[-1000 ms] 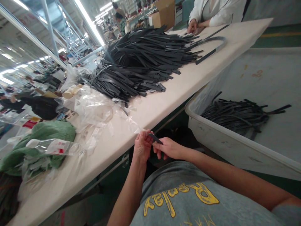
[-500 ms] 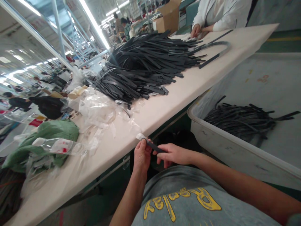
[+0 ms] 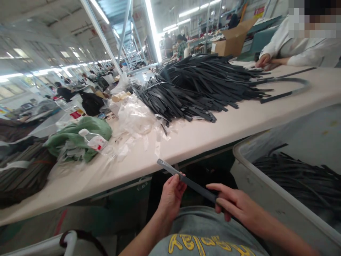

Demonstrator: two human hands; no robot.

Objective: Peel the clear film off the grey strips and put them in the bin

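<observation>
A dark grey strap (image 3: 198,187) stretches between my two hands, just in front of the table's near edge. My left hand (image 3: 172,193) pinches it between thumb and fingers, and its lighter, shiny end (image 3: 166,166) sticks out beyond toward the table. My right hand (image 3: 234,202) is closed round the strap lower down, and the fingers hide its other end. A large heap of similar dark straps (image 3: 207,78) lies on the pale table (image 3: 133,165) ahead of me.
To my right stands a white bin (image 3: 255,177) with dark straps (image 3: 295,177) in it. Crumpled clear plastic (image 3: 135,115), a green cloth (image 3: 71,135) and a plastic bottle (image 3: 93,139) lie on the left. A person's hands (image 3: 263,61) rest across the table.
My hands have moved apart along the strap, so more of it shows. The white piece at its tip is gone from there. My view has turned left.
</observation>
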